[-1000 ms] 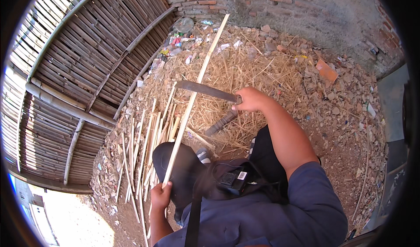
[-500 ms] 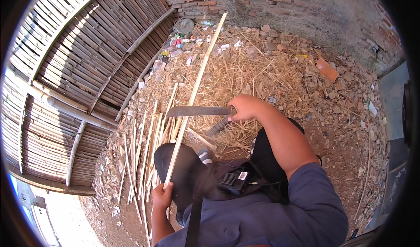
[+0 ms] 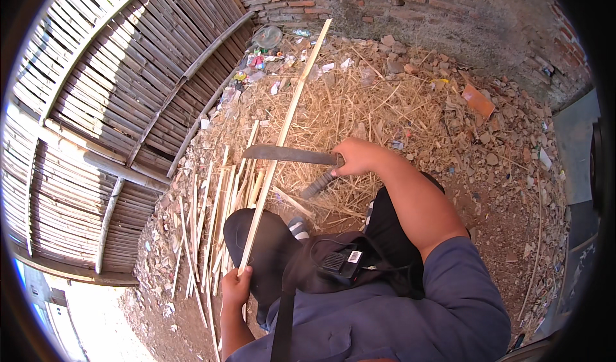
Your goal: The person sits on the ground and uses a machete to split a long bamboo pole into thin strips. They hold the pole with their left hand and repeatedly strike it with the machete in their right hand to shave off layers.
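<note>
My left hand (image 3: 236, 287) is closed around the lower end of a long pale bamboo strip (image 3: 292, 112). The strip slants up and away past my left knee. In my right hand (image 3: 353, 156) is a machete (image 3: 289, 154), its dark blade pointing left and crossing the strip near mid-length. From this view I cannot tell whether the blade bites into the strip or only rests against it. Just below that hand, a dark ribbed rod (image 3: 318, 185) sticks out down-left; whether it joins the machete is unclear.
Several split bamboo strips (image 3: 215, 214) lie beside my left leg. Straw-like shavings (image 3: 378, 99) cover the ground ahead, with litter and rubble around them. A bamboo slat wall (image 3: 96, 99) stands at left, a brick wall (image 3: 436, 9) at the back. A broken orange tile (image 3: 479, 100) lies to the right.
The machete blade has turned slightly, its tip now higher than before. Both hands keep their grips, and the bamboo strip stays in nearly the same place.
</note>
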`<state>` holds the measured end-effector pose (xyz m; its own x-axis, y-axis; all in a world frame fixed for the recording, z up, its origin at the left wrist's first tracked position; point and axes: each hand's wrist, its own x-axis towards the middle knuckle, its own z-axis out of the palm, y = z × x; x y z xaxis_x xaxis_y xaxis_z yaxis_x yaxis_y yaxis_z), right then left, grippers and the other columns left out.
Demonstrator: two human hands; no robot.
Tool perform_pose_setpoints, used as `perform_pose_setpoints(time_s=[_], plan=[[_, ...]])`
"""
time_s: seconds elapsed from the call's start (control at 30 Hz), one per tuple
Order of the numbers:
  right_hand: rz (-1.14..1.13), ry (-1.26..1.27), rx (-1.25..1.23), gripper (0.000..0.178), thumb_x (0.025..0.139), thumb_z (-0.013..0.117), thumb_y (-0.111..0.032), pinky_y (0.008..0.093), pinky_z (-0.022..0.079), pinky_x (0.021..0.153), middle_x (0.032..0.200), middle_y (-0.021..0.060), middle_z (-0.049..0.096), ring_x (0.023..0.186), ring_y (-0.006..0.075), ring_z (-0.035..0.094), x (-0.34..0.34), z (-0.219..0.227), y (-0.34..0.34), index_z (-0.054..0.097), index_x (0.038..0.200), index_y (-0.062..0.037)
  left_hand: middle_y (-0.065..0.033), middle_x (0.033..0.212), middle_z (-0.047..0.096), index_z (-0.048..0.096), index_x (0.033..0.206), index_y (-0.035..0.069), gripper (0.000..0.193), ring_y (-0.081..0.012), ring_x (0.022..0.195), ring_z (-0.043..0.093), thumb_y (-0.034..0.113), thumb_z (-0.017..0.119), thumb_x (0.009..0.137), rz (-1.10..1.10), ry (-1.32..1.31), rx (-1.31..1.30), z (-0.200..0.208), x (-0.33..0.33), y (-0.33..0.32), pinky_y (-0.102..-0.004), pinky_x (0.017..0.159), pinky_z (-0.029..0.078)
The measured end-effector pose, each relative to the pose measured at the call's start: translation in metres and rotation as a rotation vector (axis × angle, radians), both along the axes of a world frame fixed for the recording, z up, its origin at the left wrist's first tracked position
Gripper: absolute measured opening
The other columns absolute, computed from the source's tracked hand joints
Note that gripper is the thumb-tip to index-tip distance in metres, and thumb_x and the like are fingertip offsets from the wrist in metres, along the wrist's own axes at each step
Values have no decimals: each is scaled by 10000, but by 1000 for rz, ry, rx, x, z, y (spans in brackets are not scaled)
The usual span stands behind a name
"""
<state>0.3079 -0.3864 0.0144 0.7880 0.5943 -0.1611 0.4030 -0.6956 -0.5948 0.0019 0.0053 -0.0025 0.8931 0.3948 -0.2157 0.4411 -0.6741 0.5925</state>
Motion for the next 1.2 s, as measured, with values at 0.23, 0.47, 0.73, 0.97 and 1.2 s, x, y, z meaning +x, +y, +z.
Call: perform_pose_setpoints(time_s=[0.23, 0.47, 0.73, 0.97, 1.2], plan=[[-103, 6, 26, 467, 776, 836, -412, 445, 533, 784, 915, 183, 712, 867, 344, 696, 18, 0, -24, 738, 1069, -62, -32, 618, 578, 684, 833, -50, 537, -112, 620, 527, 471, 673, 959, 7, 2, -8, -9, -2, 7, -361, 559, 407], [-142, -56, 63, 433, 779, 828, -405, 447, 530, 771, 859, 166, 710, 839, 334, 696, 9, -4, -20, 744, 1034, -64, -39, 602, 553, 635, 757, -28, 549, -120, 592, 492, 482, 675, 955, -12, -11, 32, -3, 1, 1, -364, 547, 383], [43, -8, -63, 380, 778, 825, -377, 439, 531, 746, 872, 146, 716, 842, 325, 697, -4, 11, 4, 740, 995, -78, -15, 560, 531, 637, 713, -21, 513, -99, 569, 475, 435, 728, 930, 30, -67, -1, -7, -2, 3, -341, 518, 385], [-167, -19, 55, 410, 797, 818, -392, 423, 525, 740, 818, 144, 693, 801, 308, 687, 14, -2, -23, 727, 1019, -60, -33, 583, 535, 635, 743, -20, 519, -117, 588, 498, 449, 668, 963, 10, -12, 20, -3, 1, 0, -363, 544, 383], [30, -33, -20, 388, 798, 808, -399, 449, 528, 743, 830, 154, 701, 824, 338, 693, -5, 8, 3, 731, 1000, -76, -29, 571, 527, 620, 720, -19, 514, -108, 571, 482, 430, 670, 964, 12, -23, 23, -2, 1, -2, -364, 524, 359]])
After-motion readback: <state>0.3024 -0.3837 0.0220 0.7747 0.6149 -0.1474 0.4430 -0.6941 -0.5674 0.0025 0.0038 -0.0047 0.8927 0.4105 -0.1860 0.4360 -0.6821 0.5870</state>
